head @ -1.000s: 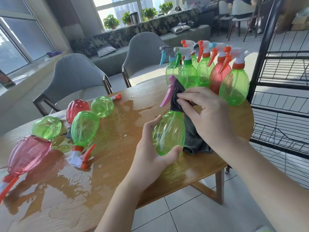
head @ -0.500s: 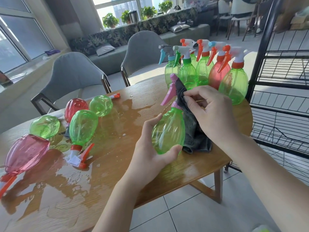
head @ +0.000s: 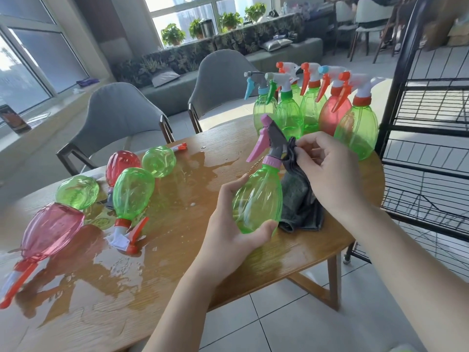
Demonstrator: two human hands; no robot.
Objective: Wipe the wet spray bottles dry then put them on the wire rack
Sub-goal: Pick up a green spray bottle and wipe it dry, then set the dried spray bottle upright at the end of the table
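- Head view: 1 green bottle w/ a pink trigger is held up just above the table, in the middle, close to the body.
- The left hand is wrapped round the bottle's fat belly from below & the left side; fingers are curled on it, thumb near the bottom.
- The right hand is pinched on a gray cloth, right beside the bottle's neck. The cloth is pressed on the back of the spray head & hangs down to the table.
- Both hands are busy & close together, w/ the bottle between them.
- The bottle's long line is tipped: bottom toward the body, spray head up & away, leaning a bit to the right.
- The wire rack is on the right, past the table edge. The right hand is nearer to it; the left hand is further.
- So the bottle would need to be moved rightward to reach a shelf, prob. stood up straight 1st.
- 6 bottles are stood in a bunch at the far right of the table, near the rack.
- 5 more bottles are lain down on the left in a puddle, well apart from the hands. They look wet.
- Wiping seems not done yet; the top is being dried.
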